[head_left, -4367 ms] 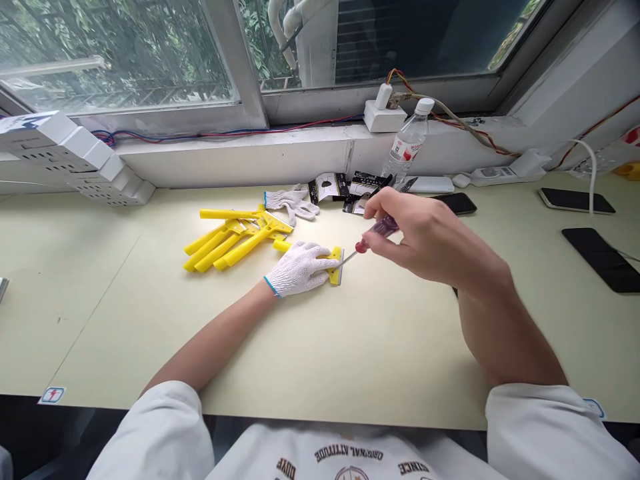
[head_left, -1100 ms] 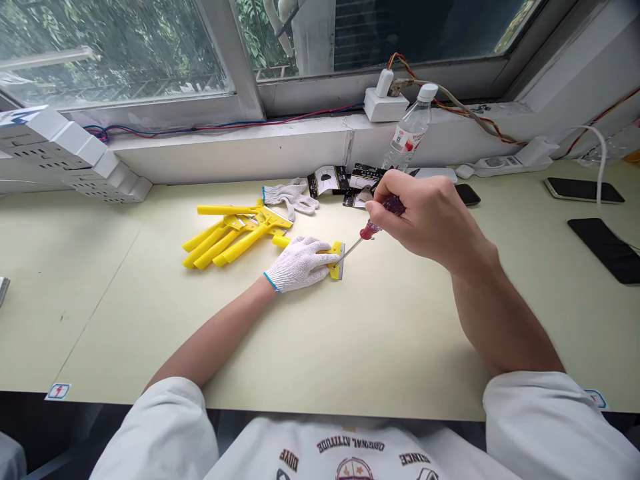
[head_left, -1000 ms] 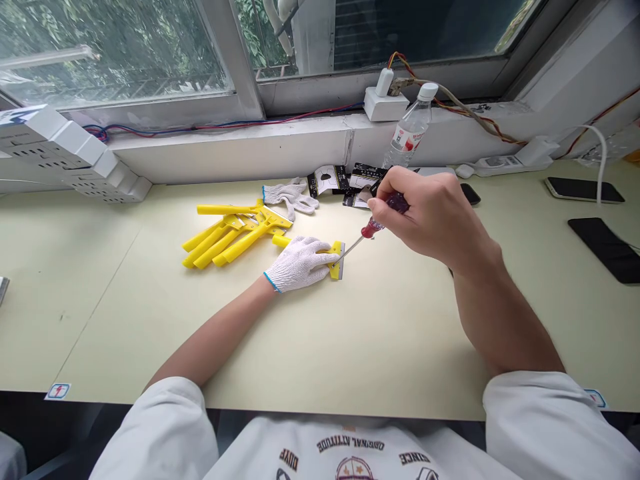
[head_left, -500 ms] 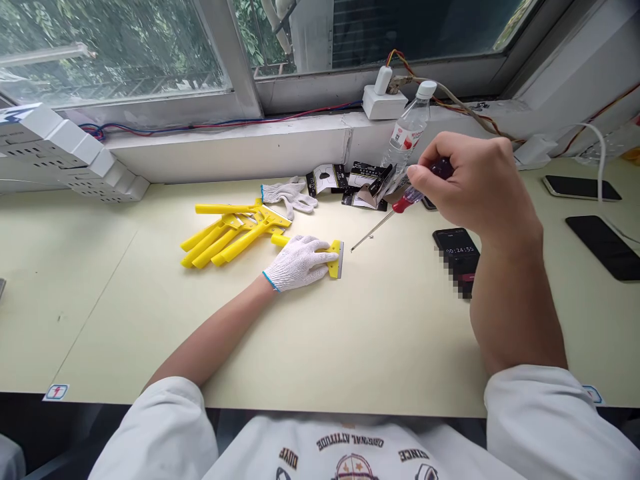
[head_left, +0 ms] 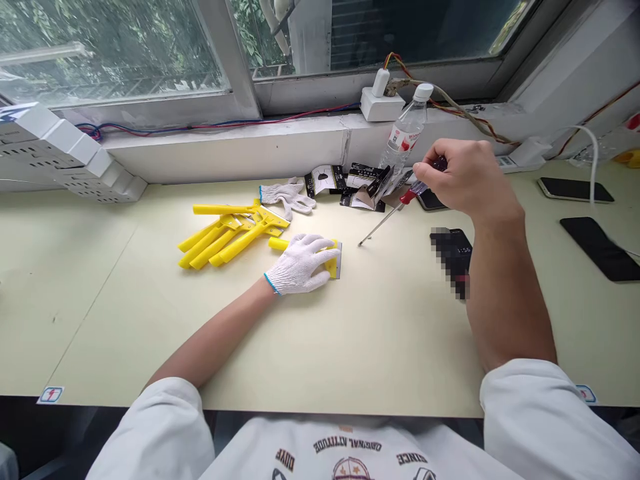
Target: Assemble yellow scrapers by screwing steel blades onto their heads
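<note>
My left hand (head_left: 301, 265), in a white knit glove with a blue cuff, is closed over a yellow scraper (head_left: 279, 244) lying on the table. The scraper's metal blade (head_left: 339, 260) points right, past the fingertips. Bare, my right hand (head_left: 465, 175) grips the handle of a screwdriver (head_left: 409, 196), red and clear where it shows. Its thin shaft slants down to the left, with the tip low over the tabletop, apart from the blade. Close by the shaft's lower end is a tiny metal piece (head_left: 369, 238), perhaps a screw. Several more yellow scrapers (head_left: 235, 233) lie piled to the left.
Behind the scrapers rests another white glove (head_left: 287, 196). Black-and-white packaging (head_left: 325, 180) and a plastic bottle (head_left: 403, 133) stand along the wall. A phone (head_left: 457, 248) lies beside my right forearm, with more phones (head_left: 603, 248) farther right. White boxes (head_left: 75, 153) are stacked at left.
The screwdriver tip has shifted a little right, away from the scraper's blade and towards the tiny metal piece. My left fingers have moved slightly over the scraper's head.
</note>
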{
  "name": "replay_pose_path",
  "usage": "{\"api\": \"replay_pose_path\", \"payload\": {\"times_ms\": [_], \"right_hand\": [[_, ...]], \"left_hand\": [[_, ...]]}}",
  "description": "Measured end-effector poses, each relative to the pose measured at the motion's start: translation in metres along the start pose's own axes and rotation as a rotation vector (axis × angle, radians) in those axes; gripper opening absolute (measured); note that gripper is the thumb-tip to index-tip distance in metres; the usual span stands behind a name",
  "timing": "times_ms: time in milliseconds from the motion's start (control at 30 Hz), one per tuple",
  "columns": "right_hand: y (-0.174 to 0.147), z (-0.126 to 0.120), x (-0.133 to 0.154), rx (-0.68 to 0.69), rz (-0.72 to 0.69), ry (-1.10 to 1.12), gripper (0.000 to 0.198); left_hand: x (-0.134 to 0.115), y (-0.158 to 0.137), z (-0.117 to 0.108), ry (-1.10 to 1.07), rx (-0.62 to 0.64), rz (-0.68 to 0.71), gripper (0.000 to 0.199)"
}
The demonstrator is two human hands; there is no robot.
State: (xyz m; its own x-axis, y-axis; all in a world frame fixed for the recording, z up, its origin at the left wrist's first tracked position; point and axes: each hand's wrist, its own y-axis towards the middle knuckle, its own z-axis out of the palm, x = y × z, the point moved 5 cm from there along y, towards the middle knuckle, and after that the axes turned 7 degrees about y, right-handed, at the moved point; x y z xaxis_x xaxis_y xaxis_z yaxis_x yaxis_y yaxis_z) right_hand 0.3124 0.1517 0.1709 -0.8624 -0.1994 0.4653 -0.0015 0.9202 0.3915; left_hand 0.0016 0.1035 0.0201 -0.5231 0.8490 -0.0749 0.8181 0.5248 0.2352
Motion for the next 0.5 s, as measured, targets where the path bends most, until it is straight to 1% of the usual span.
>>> {"api": "replay_pose_path", "payload": {"times_ms": [133, 200, 267, 367, 500], "right_hand": [[-0.002, 0.002, 0.001, 0.045, 0.013, -0.005, 0.022], [-0.003, 0.001, 0.002, 0.051, 0.009, -0.002, 0.022], [-0.003, 0.0, 0.002, 0.057, 0.001, -0.002, 0.023], [-0.003, -0.001, 0.0, 0.076, -0.001, 0.003, 0.024], [-0.002, -0.006, -0.004, 0.079, 0.0, -0.024, 0.024]], "left_hand": [[-0.021, 0.026, 0.001, -0.011, 0.066, 0.052, 0.06], [-0.027, 0.041, 0.004, 0.007, 0.091, 0.05, 0.063], [-0.03, 0.054, 0.007, 0.029, 0.122, 0.05, 0.063], [-0.031, 0.062, 0.011, 0.044, 0.171, 0.071, 0.058], [-0.03, 0.064, 0.01, 0.054, 0.185, 0.081, 0.055]]}}
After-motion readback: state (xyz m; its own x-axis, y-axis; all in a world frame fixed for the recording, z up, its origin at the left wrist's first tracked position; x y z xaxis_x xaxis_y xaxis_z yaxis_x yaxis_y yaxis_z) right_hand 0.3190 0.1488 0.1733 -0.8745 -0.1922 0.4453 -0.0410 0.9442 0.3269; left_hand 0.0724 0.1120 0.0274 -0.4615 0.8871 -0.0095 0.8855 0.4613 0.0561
